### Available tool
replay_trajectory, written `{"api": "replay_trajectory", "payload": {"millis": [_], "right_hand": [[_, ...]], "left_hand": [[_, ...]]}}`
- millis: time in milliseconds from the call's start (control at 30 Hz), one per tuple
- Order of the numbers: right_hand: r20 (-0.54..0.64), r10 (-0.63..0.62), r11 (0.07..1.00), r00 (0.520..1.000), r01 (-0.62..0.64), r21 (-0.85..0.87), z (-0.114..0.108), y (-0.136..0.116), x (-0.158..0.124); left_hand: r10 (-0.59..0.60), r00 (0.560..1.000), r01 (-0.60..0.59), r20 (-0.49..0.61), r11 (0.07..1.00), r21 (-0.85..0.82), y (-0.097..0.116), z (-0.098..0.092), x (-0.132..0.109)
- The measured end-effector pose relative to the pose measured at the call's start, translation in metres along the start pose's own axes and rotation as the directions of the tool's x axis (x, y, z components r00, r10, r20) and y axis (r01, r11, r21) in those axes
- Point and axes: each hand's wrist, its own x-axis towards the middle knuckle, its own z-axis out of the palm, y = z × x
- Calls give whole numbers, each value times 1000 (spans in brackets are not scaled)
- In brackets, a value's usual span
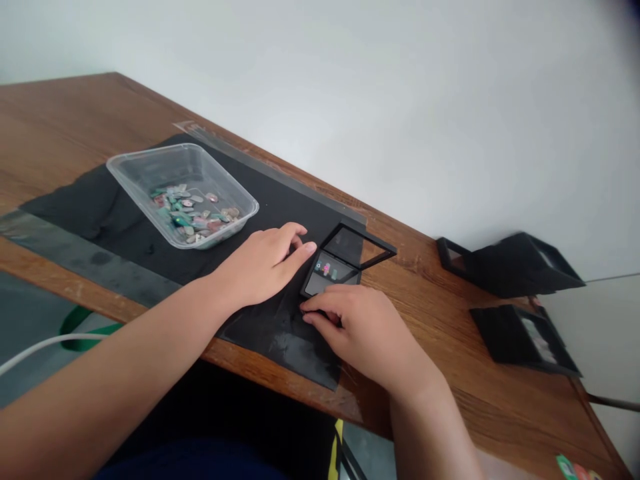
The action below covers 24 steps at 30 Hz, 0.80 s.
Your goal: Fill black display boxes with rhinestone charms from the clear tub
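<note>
A small black display box (330,283) with a clear window in its raised lid (367,243) stands on a black mat (280,207). Inside lie a few small coloured pieces (327,269), one of them pink. My left hand (267,263) rests at the box's left side, thumb stretched towards it and fingers loosely curved, with nothing seen in them. At the box's near edge is my right hand (365,330), thumb and forefinger brought close together. Anything between those fingertips is too small or hidden to make out.
A clear plastic tub (230,177) with many small green, pink and grey pieces (187,213) sits on the mat's left part. Several black boxes (525,267) stand at the right along the white wall (400,100). The wooden table's front edge (280,370) runs close below my hands.
</note>
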Motion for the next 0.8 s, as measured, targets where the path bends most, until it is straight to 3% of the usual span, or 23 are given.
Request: {"api": "replay_trajectory", "payload": {"millis": [233,367,567,800], "right_hand": [[-86,6,997,996,0,77,-6,0,-1],[-119,126,980,985,-106,168,-14,8,-5],[-97,300,953,949,-293,79,-13,28,-3],[-62,334,938,941,-326,114,-10,36,2]], "left_hand": [[1,1000,-1,0,1000,25,-1,0,1],[11,1000,-11,4,999,36,-1,0,1],[55,998,-57,32,994,94,-1,1,1],[121,990,-131,71,978,161,-4,1,1]]}}
